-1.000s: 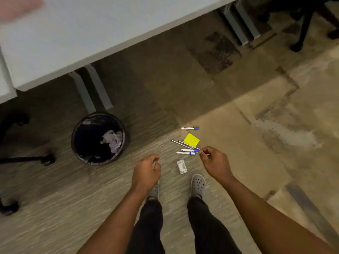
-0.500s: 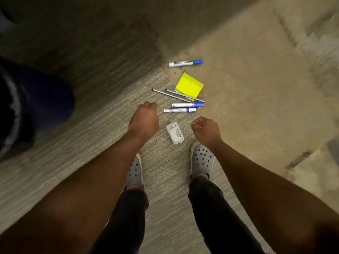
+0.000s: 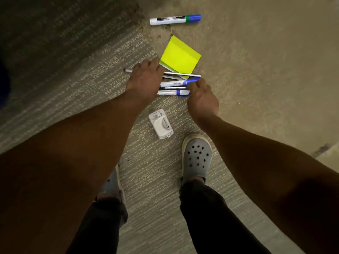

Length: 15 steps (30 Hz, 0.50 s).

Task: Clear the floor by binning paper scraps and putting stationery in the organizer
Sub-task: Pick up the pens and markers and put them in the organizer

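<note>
Stationery lies on the carpet in front of my feet. My left hand (image 3: 145, 79) presses down over the left ends of thin silver pens (image 3: 181, 74) and two blue-capped markers (image 3: 173, 83), hiding its fingers. Curled fingertips of my right hand (image 3: 202, 98) touch the upper marker's blue cap; the lower marker (image 3: 172, 92) lies just beside its knuckles. A yellow sticky-note pad (image 3: 180, 55) rests partly on the pens. Farther off lies a third marker (image 3: 174, 19) with a blue and green cap. A small white device (image 3: 161, 123) lies between my forearms.
My grey clogs (image 3: 197, 158) stand just behind the white device, the left one (image 3: 111, 184) mostly hidden by my left arm. The floor is striped grey carpet on the left and a tan patch (image 3: 256, 70) on the right. No bin or organizer is in view.
The view has dropped close to the floor and the bin has left the frame. Both hands moved forward from beside the white device onto the pens and markers.
</note>
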Available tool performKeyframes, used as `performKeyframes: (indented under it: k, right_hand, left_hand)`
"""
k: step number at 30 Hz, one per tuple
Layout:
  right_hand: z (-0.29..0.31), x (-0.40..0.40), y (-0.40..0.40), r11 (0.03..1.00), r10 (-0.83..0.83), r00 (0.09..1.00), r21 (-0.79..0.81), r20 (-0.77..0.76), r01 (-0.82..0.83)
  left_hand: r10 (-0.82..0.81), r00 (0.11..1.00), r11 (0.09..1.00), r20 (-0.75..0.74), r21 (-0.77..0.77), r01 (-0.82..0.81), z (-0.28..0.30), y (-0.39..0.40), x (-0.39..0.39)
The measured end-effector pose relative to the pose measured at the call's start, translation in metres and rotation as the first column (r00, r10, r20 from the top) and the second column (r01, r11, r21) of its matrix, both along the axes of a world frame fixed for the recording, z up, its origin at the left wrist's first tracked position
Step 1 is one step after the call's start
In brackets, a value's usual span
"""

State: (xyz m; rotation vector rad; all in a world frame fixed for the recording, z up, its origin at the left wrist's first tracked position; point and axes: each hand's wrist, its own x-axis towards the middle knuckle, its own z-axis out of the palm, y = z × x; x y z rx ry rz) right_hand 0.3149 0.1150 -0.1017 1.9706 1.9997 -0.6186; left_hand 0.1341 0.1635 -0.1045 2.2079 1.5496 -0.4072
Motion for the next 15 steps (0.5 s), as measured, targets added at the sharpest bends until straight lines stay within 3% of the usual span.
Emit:
performKeyframes:
  k: [4,11,15]
  right_hand:
    - [-0.002,0.001,0.004,0.988,0.151,0.986,0.026,0.070,-0.153]
    - [0.000,0.014,0.002,0.973,0.231,0.972,0.015,0.043,-0.232]
    - [0.012,0.029,-0.003,0.985,0.172,0.984,0.025,0.036,-0.173]
  left_hand:
    - [0.027,1.000,0.999,0.006,-0.034,-0.027,-0.008,-0.010,-0.011]
    - [0.133,0.989,0.987,-0.057,-0.083,-0.138,-0.009,-0.034,-0.024]
    - [0.418,0.902,0.899,0.104,-0.190,-0.395,0.002,-0.051,-0.031]
